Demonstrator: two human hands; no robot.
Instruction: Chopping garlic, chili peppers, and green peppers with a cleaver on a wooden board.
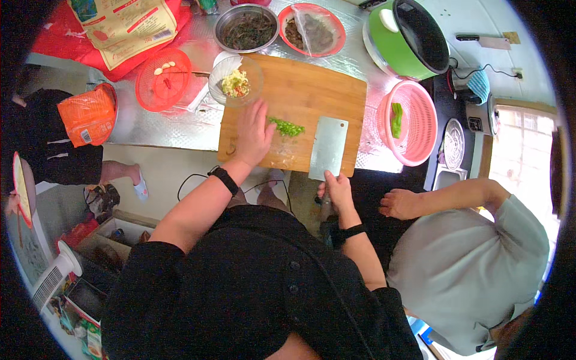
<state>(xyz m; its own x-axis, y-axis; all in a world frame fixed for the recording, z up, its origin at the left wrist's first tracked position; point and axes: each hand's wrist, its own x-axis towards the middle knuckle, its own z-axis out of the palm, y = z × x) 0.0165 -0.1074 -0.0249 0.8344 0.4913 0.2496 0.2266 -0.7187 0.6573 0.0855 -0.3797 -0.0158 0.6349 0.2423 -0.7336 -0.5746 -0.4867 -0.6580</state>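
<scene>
My right hand (335, 191) grips the handle of a cleaver (328, 146), whose broad blade lies over the right part of a wooden cutting board (306, 83). Chopped green pepper (288, 128) is heaped at the middle of the board. Left of that heap, my left hand (255, 130) rests over the board with its fingers extended, its fingertips just below a glass bowl (217, 92). Minced garlic with red bits (235, 84) is in the bowl, at the board's top left corner. Whether the fingertips touch the bowl, I cannot tell.
A pink colander (429, 121) with green pepper pieces (396, 120) stands right of the board. Left is a red basket (143, 96) with garlic cloves. Behind are a metal bowl (219, 41), a red-rimmed plate (343, 33) and a green pot (382, 42). A person (468, 270) is at right, another at left.
</scene>
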